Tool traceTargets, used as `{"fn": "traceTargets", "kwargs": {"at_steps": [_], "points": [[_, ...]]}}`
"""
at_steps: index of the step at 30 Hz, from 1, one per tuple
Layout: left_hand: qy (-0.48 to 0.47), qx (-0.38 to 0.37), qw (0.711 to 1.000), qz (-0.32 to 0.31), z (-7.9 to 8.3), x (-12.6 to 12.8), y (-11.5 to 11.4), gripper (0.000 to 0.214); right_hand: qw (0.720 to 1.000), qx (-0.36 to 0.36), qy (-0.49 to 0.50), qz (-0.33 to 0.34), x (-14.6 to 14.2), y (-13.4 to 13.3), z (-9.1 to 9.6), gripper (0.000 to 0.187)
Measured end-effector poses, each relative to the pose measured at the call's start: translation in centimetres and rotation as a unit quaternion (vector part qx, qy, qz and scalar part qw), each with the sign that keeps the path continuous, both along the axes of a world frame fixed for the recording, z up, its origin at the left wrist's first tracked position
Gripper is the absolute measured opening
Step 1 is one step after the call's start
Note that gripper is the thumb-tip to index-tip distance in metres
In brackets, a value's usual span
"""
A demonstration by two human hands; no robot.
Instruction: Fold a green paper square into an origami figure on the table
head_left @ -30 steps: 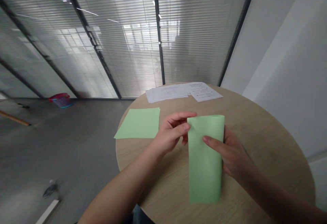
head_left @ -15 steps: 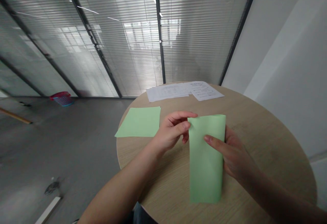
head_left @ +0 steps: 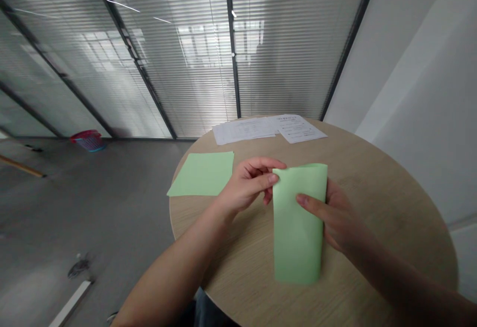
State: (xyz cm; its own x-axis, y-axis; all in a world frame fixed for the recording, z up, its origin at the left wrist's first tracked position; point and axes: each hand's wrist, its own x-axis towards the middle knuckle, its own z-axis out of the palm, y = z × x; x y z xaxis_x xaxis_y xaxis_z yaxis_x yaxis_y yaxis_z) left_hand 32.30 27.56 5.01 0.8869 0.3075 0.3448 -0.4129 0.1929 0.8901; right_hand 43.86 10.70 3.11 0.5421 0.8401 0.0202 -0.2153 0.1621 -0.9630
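Left hand [head_left: 250, 184] and right hand [head_left: 338, 216] grip opposite sides of folded sheet [head_left: 297, 240]. Apparent step: alignment; creasing would require flush edges.

Folded green paper [head_left: 297, 242] hides some fingers — on the right hand [head_left: 340, 220].

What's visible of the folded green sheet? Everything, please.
The folded green sheet is plain pale green and looks like paper, doubled lengthwise into a tall strip, its right side a rounded bend. The layers part slightly at the top edge. It stands over the round wooden-looking table; whether its lower end touches is unclear. The left grip pinches its upper left corner; the right grip holds the right side, thumb across the front.
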Motion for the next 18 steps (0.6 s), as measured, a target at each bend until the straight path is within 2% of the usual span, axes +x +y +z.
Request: {"fn": "traceTargets", "kwargs": {"at_steps": [5, 11, 18], "points": [[0.020, 0.049, 0.998, 0.041, 0.2, -0.3, 0.2, 0.036, 0.999, 0.036, 0.021, -0.014, 0.3, 0.1, 0.8, 0.046], [0.021, 0.081, 0.994, 0.067, 0.6, -0.6, -0.1, 0.034, 1.000, 0.002, 0.008, 0.002, 0.7, 0.0, 1.2, 0.039], [0.025, 0.080, 0.993, 0.083, 1.0, -0.7, -0.5, 0.037, 0.999, -0.016, 0.004, -0.027, 0.4, -0.2, 1.2, 0.036]]}}
